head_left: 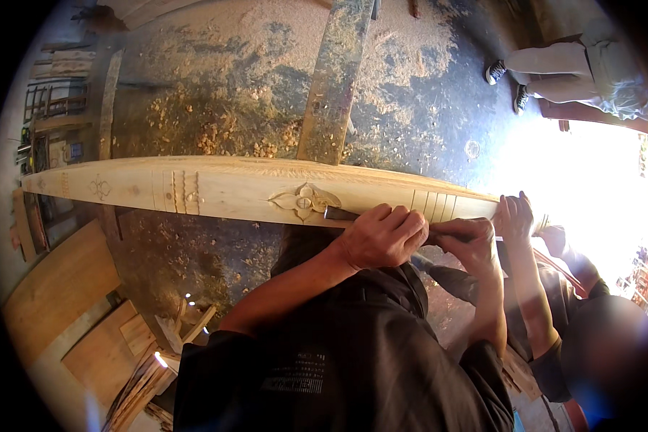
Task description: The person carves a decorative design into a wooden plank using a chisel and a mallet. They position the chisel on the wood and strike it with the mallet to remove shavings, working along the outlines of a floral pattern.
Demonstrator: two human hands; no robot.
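Note:
A long pale wooden beam point(230, 189) lies crosswise before me, with incised bands and a carved four-petal flower point(302, 202) at its middle. A metal chisel point(337, 214) has its tip at the flower's lower right. My left hand point(385, 237) is closed round the chisel against the beam's near edge. Just to its right, my right hand point(468, 241) is closed on the chisel's rear part, which the fingers mostly hide.
A co-worker point(547, 331) works close at my right, hands on the beam. Another person's legs point(554, 65) show beyond. A plank point(331, 79) runs away under the beam. Boards point(65, 281) and scrap wood point(137, 381) lie at left; shavings point(216, 122) litter the floor.

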